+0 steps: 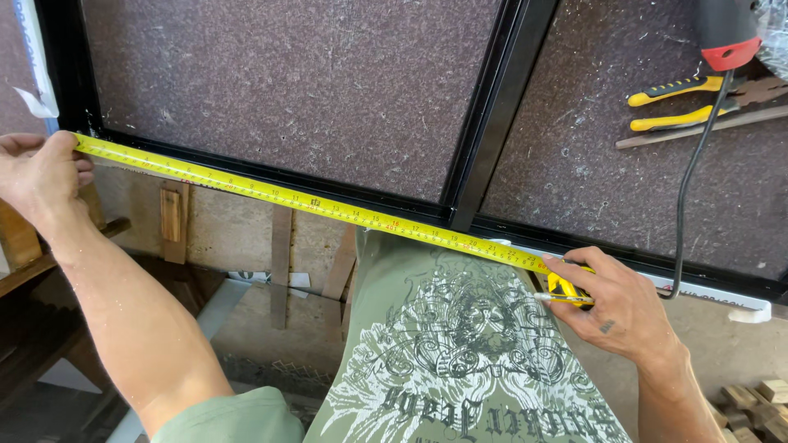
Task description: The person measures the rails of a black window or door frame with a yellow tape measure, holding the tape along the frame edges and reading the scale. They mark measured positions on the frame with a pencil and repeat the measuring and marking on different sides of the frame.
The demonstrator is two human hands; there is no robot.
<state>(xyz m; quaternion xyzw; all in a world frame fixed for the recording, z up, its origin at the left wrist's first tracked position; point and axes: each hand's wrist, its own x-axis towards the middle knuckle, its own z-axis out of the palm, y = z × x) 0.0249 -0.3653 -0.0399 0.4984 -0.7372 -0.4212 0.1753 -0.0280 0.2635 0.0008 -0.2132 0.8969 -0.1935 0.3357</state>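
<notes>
A workbench (328,82) covered in dark felt is filling the upper view, with sawdust scattered over it. A black frame (492,115) is lying on it, one rail running along the near edge. A yellow tape (312,201) is stretching along that rail. The left hand (37,168) is pinching the tape's end at the frame's left corner. The right hand (620,308) is gripping the tape case (568,289) near the right. Yellow-handled pliers (677,102) are lying at the far right corner.
</notes>
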